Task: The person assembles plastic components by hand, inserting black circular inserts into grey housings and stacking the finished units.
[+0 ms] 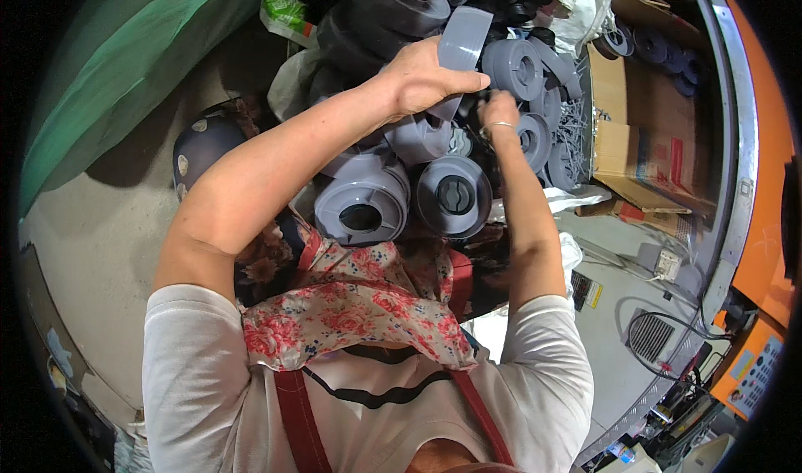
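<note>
My left hand (pixel 424 76) grips a grey plastic round part (pixel 465 40), seen nearly edge-on, with the thumb stretched along it to the right. Just below and right of that thumb is my right hand (pixel 499 110), closed-looking but blurred, its fingertips hidden among dark pieces. A grey ring-shaped part (pixel 512 68) lies right above it. Nearer to me, two grey cup-shaped parts with black centres sit side by side, the left one (pixel 362 206) and the right one (pixel 454 196). More grey round parts (pixel 401 1) are heaped beyond my left hand.
An open cardboard box (pixel 614 143) with several dark rings (pixel 656 47) stands at the right. Thin grey plastic scraps (pixel 571 131) lie beside the heap. Farther right are an orange machine (pixel 756 164) and black cables (pixel 639 348). A green sheet (pixel 125 72) hangs at the left.
</note>
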